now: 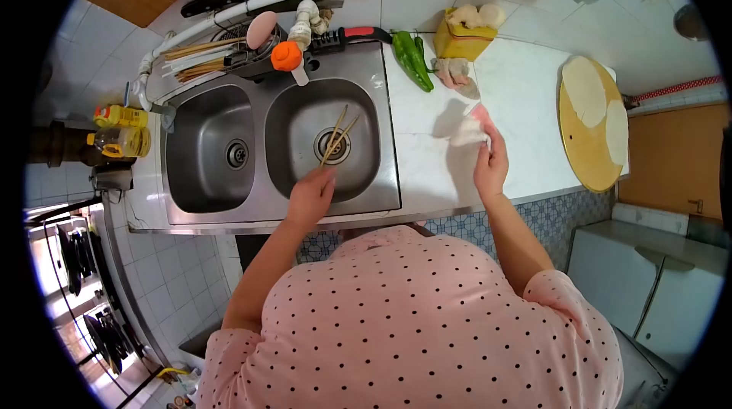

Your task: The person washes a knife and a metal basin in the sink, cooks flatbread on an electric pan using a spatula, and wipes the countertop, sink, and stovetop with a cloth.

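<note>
My left hand (311, 197) is closed around the ends of a pair of wooden chopsticks (336, 137), which reach out over the drain of the right sink basin (284, 173). Over the white counter, my right hand (492, 166) pinches a crumpled white and pink cloth (467, 131); whether it is fabric or thin plastic is hard to make out. Behind that cloth lies another crumpled greyish-pink rag (455, 73). Long green peppers (412, 60) rest to its left, beside the sink's edge.
A yellow container (460, 41) topped with pale round items stands by the wall. On the right, a round wooden board (591, 157) carries flat dough sheets (585, 93). The left basin (210, 188), a utensil rack (248, 62), an orange-handled tap (287, 56) and oil bottles (122, 141) are leftward.
</note>
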A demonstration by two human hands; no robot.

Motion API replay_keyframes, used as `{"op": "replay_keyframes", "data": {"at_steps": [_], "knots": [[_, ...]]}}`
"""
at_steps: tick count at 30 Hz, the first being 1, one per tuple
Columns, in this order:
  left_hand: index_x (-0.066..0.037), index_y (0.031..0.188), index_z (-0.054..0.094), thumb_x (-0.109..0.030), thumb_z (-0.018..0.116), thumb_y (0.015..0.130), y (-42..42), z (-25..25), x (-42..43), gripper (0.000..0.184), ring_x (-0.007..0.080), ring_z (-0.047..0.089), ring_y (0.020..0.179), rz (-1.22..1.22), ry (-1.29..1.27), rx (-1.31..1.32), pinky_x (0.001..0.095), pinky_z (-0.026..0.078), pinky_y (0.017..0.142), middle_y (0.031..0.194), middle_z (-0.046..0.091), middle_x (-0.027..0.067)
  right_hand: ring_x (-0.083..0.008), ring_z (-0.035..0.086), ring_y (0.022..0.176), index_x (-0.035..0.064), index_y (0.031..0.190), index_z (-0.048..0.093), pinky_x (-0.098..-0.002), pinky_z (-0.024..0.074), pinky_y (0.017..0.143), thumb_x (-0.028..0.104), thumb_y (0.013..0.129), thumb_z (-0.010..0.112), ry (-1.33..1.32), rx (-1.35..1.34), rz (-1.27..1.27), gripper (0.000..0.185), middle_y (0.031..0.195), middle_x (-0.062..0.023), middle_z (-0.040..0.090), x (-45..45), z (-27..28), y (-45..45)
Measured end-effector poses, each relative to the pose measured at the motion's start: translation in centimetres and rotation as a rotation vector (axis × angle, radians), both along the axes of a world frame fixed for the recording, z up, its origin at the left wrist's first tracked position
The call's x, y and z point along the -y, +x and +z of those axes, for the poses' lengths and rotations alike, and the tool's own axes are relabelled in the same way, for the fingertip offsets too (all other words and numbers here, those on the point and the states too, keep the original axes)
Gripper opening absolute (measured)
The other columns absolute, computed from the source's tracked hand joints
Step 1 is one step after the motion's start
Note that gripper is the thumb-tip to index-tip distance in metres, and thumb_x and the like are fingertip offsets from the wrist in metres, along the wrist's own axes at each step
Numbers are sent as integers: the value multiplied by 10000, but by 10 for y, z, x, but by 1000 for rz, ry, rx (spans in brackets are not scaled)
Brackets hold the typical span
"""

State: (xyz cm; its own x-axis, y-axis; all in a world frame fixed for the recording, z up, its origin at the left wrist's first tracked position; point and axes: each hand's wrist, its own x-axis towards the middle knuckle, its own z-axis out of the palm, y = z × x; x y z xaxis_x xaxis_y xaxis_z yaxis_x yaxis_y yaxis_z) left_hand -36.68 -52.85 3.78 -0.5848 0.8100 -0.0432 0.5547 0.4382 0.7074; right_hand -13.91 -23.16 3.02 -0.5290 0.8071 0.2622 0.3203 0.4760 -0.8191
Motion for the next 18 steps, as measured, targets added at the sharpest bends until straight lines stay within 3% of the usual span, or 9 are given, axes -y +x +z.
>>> {"op": "replay_keyframes", "data": {"at_steps": [5,7,11,12,14,16,18], "knots": [[-51,1049,644,-183,563,867,-46,-45,-30,239,350,622,974,-4,-391,41,419,493,854,1037,648,188,-191,526,1139,18,1283,492,-269,448,904,-83,874,416,143,-43,-75,428,1277,-111,514,-45,-16,-12],[-17,970,631,-196,554,873,-61,-79,-41,218,358,629,951,-76,-638,-29,429,504,823,997,649,204,-206,522,1148,28,1294,489,-283,442,925,-81,870,419,184,14,-62,443,1294,-118,499,-64,-10,-16],[-16,1032,577,-211,579,849,-70,-132,-57,267,368,599,1022,167,-827,30,456,484,877,1047,637,218,-322,462,1224,67,1279,515,-365,407,993,-83,832,439,219,28,-112,477,1328,-168,466,-91,4,-30],[-17,1072,563,-220,589,844,-72,-137,-60,306,371,590,1042,188,-849,29,460,480,886,1068,629,223,-342,433,1253,70,1289,508,-387,389,1012,-50,829,482,315,114,-96,476,1372,-188,417,-102,3,-31],[-28,1178,518,-255,622,824,-75,-150,-69,434,383,571,1071,159,-904,16,475,474,894,1136,593,227,-366,413,1266,69,1281,512,-398,381,1020,-7,822,523,521,600,-277,465,1388,-213,393,-107,-3,-41],[-26,1185,523,-264,627,824,-68,-136,-86,444,380,570,1067,237,-689,-48,474,475,891,1127,586,233,-383,413,1261,70,1271,516,-402,387,1014,46,811,565,621,714,-179,464,1390,-222,394,-113,-3,-47],[-22,1182,538,-223,622,836,-60,-117,-101,408,347,600,986,341,-405,-175,447,492,850,1071,589,219,-393,433,1239,72,1260,521,-400,408,996,108,795,606,609,422,209,474,1378,-216,417,-120,-1,-57]]}}
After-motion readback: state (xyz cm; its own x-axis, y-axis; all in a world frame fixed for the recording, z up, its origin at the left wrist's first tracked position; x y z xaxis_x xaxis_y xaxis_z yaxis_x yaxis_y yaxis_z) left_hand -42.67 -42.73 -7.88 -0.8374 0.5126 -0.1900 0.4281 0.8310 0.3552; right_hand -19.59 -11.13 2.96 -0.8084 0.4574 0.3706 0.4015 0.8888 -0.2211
